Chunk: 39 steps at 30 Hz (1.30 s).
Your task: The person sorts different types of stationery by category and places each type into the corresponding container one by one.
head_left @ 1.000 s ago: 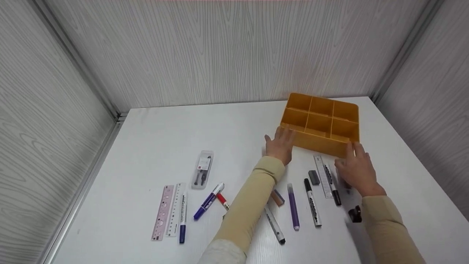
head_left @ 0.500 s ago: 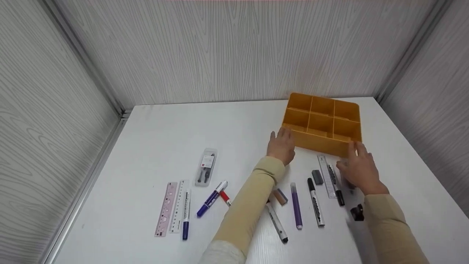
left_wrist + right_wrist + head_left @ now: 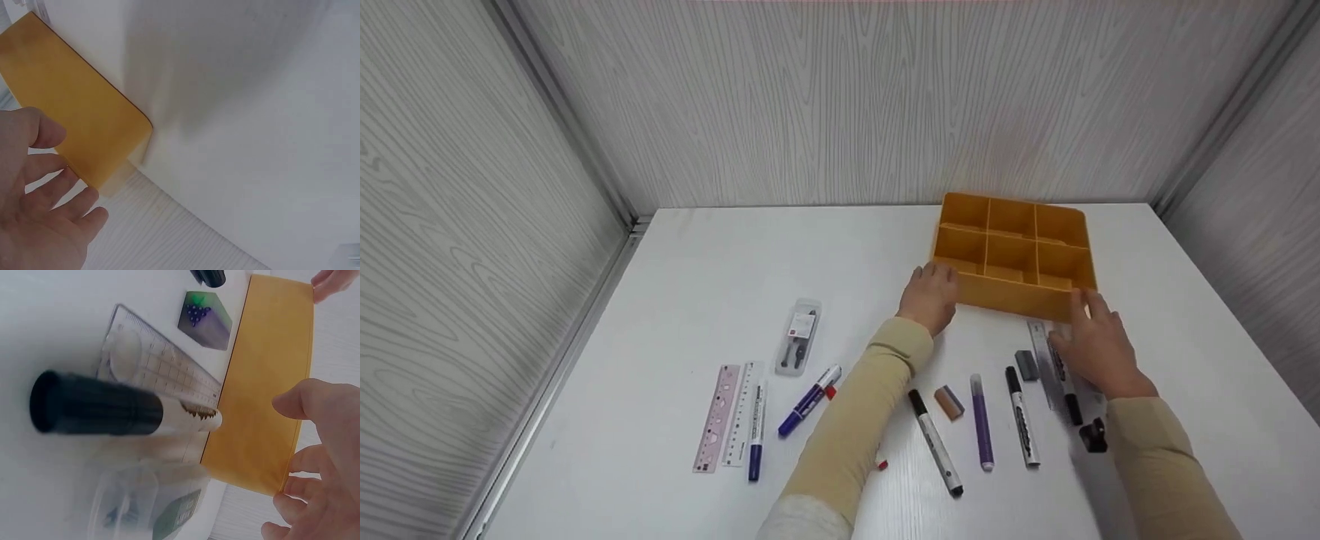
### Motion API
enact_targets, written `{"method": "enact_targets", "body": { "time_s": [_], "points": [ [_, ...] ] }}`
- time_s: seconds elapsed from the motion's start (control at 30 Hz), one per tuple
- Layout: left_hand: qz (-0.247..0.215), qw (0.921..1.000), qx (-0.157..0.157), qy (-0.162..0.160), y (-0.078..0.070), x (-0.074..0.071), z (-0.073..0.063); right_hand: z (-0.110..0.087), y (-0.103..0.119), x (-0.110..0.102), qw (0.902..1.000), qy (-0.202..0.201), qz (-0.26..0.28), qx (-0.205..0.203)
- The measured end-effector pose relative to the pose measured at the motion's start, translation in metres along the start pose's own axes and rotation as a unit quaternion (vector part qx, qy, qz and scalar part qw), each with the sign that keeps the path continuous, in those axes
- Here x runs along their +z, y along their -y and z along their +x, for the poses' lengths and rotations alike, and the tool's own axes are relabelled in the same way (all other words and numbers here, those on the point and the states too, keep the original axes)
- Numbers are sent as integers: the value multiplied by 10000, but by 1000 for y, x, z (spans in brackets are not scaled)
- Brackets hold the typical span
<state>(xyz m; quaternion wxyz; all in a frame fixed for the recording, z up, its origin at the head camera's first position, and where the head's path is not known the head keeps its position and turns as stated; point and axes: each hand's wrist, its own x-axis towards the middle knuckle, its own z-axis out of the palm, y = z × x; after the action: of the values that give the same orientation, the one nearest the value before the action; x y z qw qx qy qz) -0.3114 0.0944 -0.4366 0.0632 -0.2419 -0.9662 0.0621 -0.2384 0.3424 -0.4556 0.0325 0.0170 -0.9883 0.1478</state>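
A yellow box with several compartments (image 3: 1012, 296) sits near the back right of the table. My left hand (image 3: 930, 298) holds its near left corner; in the left wrist view the fingertips (image 3: 84, 197) hook at the rim, thumb in front of the wall. At the near right corner my right hand (image 3: 1099, 352) has its fingers on the rim, its thumb held off the front wall. Just before the box, in the right wrist view, lie a black-capped marker (image 3: 101, 405), a clear ruler (image 3: 163, 354), a grape-printed eraser (image 3: 205, 320) and a clear plastic case (image 3: 146, 500).
Left of the sleeves lie a pink ruler (image 3: 716, 420), another clear ruler (image 3: 742, 420), blue markers (image 3: 808, 405) and a compass case (image 3: 798, 337). Between the sleeves are a brown eraser (image 3: 949, 403), a purple pen (image 3: 981, 424) and white markers (image 3: 936, 446). A black sharpener-like piece (image 3: 1093, 435) lies by the right sleeve.
The box has slid a little left along the table with both hands on it. My left fingers have bent more. The head view has shifted, so the table appears farther right.
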Motion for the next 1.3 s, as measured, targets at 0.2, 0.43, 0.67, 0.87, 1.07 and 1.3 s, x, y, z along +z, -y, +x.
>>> {"method": "enact_targets", "body": {
  "time_s": [0.2,0.43,0.67,0.87,1.07,1.3],
  "points": [
    [-253,9996,-4,-96,16,-1,-8,6,7,4,9992,-194,-41,-344],
    [-182,9995,24,-267,35,-1,-15,13,14,4,9971,-229,-29,-731],
    [-88,9996,13,-257,46,-4,-16,13,19,4,9956,-204,86,-914],
    [-72,9995,85,-290,54,-6,-18,14,22,9,9935,-409,-42,-1057],
    [-618,9969,170,-453,67,-5,-26,12,31,15,9886,-712,-124,-1318],
    [-1621,9841,245,-686,77,-1,-36,5,41,19,9831,-1009,-224,-1512]
  ]
}}
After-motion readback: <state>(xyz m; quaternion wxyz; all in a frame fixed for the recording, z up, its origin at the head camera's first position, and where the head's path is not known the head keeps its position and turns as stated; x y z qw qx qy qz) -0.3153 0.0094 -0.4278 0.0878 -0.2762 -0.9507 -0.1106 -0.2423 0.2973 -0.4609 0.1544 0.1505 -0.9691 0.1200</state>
